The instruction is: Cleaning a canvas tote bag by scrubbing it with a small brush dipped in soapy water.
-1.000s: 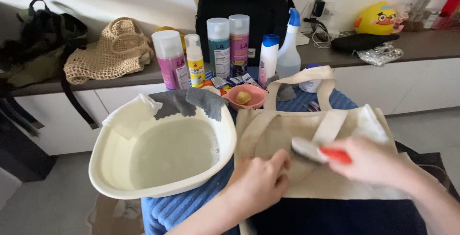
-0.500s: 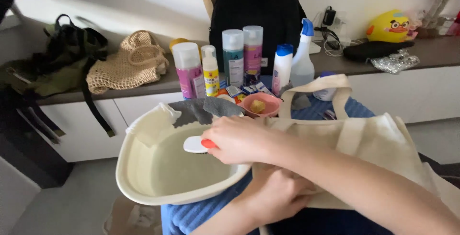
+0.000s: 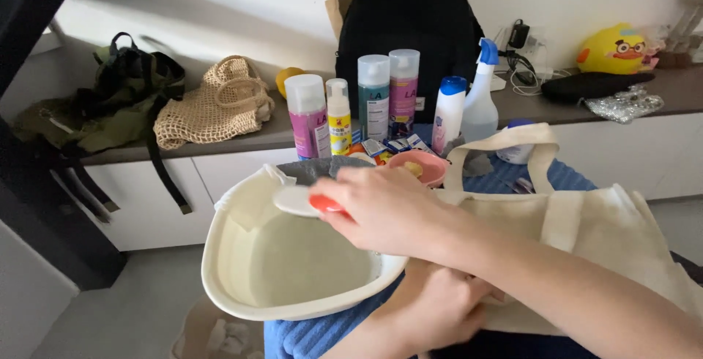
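Observation:
My right hand [image 3: 388,209] is shut on a small brush [image 3: 294,200] with a white head and a red handle, and holds it over a cream wash basin [image 3: 220,286] that has water in it. The forearm crosses in front of my left hand [image 3: 439,304], which presses down on the near edge of a beige canvas tote bag [image 3: 608,220]. The bag lies flat to the right of the basin on a blue towel [image 3: 307,337]. Its handles point toward the counter.
Behind the basin stand several spray cans and bottles [image 3: 373,95], a white spray bottle [image 3: 482,102] and a pink bowl [image 3: 417,165]. On the counter [image 3: 242,135] are a black backpack [image 3: 410,15], a net bag [image 3: 212,106], a green bag [image 3: 110,102] and a yellow toy [image 3: 611,50].
My right hand has carried the brush from above the tote bag leftward to over the basin. The view has shifted slightly left. My left hand stays on the bag.

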